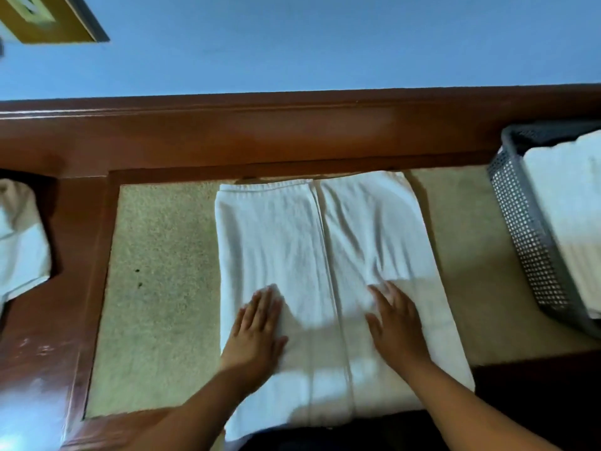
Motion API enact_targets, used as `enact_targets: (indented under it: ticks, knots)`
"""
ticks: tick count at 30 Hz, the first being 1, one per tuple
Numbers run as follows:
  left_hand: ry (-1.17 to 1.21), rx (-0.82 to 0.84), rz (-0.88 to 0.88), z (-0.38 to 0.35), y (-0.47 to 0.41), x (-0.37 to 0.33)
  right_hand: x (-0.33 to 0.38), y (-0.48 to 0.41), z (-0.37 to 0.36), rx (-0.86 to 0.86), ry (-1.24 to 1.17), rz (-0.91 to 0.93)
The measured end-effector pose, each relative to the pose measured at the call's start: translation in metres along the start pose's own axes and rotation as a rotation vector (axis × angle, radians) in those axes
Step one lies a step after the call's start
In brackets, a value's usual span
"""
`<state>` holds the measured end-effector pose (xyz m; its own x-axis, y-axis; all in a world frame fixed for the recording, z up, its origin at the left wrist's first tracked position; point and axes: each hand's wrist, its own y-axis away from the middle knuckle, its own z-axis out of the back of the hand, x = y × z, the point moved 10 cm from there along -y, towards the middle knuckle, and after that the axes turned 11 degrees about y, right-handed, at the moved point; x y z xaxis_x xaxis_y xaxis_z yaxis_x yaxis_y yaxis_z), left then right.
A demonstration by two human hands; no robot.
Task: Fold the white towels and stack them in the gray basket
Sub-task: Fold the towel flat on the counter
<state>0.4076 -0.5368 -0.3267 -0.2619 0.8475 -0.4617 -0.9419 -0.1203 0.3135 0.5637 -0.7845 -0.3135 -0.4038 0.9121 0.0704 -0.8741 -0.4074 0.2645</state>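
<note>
A white towel [318, 242] lies flat on the table, its two long sides folded in so their edges meet along a seam down the middle. My left hand [257, 330] presses flat on the left flap near the front, fingers straight. On the right flap, level with it, my right hand [395, 323] lies flat with fingers spread. The gray basket [520, 229] with perforated walls stands at the right edge of the table, with folded white towels [572, 216] stacked inside.
The table has a beige stone top [156, 288] set in a dark reddish wooden frame [260, 135]. A crumpled white towel [19, 242] lies on the frame at the far left. A blue wall [325, 43] rises behind.
</note>
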Motion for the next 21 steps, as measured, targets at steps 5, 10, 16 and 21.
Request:
enact_targets:
  ticks: [5, 10, 16, 21]
  knots:
    - [-0.001, 0.053, 0.088, -0.032, 0.074, -0.028, -0.087, 0.111, -0.02, 0.067, -0.074, -0.309]
    - [0.054, 0.102, 0.167, -0.031, 0.088, -0.036, -0.145, 0.128, -0.012, 0.033, -0.288, -0.625]
    - [0.118, 0.123, 0.343, -0.023, 0.092, -0.051, -0.156, 0.103, -0.006, 0.272, -0.241, -0.622]
    - [0.149, 0.042, 0.415, -0.037, 0.115, -0.079, -0.14, 0.11, 0.007, 0.205, -0.52, -0.463]
